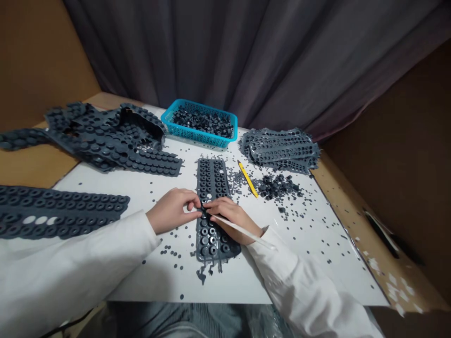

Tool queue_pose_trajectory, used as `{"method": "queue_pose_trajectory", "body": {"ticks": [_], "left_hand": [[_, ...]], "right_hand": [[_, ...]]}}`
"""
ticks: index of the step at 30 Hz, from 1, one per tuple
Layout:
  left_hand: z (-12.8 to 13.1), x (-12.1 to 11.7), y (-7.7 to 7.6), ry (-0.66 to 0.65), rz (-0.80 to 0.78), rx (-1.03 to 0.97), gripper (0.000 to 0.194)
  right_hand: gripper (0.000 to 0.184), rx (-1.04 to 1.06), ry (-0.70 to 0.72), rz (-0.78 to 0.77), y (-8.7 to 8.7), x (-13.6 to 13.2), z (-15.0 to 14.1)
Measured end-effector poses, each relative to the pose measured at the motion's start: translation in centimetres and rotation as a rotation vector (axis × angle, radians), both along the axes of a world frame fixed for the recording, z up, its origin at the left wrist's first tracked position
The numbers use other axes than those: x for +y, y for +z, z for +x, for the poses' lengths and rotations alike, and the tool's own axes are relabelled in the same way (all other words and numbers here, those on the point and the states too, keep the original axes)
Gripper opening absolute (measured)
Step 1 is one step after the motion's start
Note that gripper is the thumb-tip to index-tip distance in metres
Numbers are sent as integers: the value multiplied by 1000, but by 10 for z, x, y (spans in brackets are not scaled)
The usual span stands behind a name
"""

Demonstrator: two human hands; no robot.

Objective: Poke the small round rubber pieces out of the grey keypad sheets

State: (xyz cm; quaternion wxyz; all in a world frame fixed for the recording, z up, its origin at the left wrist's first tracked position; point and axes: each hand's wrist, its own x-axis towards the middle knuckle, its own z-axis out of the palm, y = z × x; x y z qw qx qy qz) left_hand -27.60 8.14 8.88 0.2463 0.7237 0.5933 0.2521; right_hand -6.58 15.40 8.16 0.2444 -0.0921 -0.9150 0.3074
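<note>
A dark grey moulded rubber sheet [213, 176] with rows of round ring-shaped plugs lies lengthwise in front of me. My left hand [172, 211] comes in from its left edge, thumb and curled forefinger closed at the middle of the sheet. Whatever is between those fingertips is too small and dark to make out. Across the sheet's right side rests my right hand [230, 218], its fingertips meeting the left ones. A thin white stick-like tool [243, 230] runs from its fingers back over the wrist. Several holes show white where plugs are out.
A blue basket [200, 137] of small dark pieces stands at the back. Perforated sheets [282, 148] are stacked back right, near a yellow cutter-like tool [247, 179] and a heap of dark bits [278, 187]. More plugged sheets [102, 136] pile up left, another sheet [70, 206] nearer. Small discs litter the white tabletop [169, 286].
</note>
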Motion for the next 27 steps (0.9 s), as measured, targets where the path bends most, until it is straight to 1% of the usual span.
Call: {"method": "queue_pose_trajectory", "body": {"ticks": [3, 5, 7, 9, 11, 13, 16, 18, 20, 24, 27], "left_hand": [[3, -1, 2, 39, -21, 31, 12], [4, -1, 3, 61, -29, 73, 14], [4, -1, 3, 77, -34, 94, 16], [4, -1, 2, 87, -36, 89, 16], [3, -2, 2, 94, -29, 70, 17], [3, -3, 1, 85, -10, 56, 16], [3, -3, 2, 26, 36, 52, 10], [3, -4, 3, -32, 58, 54, 8], [3, -4, 3, -61, 52, 55, 9], [4, -4, 3, -19, -38, 51, 15], [6, -4, 3, -2, -70, 58, 15]], "right_hand": [[16, -65, -10, 159, -5, 1, -1], [20, -82, -66, 210, -7, 2, -1], [22, -59, -158, 185, -5, 2, -1], [20, -9, -220, 94, 0, 2, 1], [15, 35, -187, -18, 5, -1, 3], [11, 51, -96, -102, 10, -5, 6], [12, 36, 8, -152, 10, -11, 8], [13, 30, 27, -153, 9, -13, 9], [15, 24, 27, -149, 7, -13, 9], [18, -9, 22, -107, 2, -10, 9], [16, -36, 13, 17, -4, -9, 9]]}}
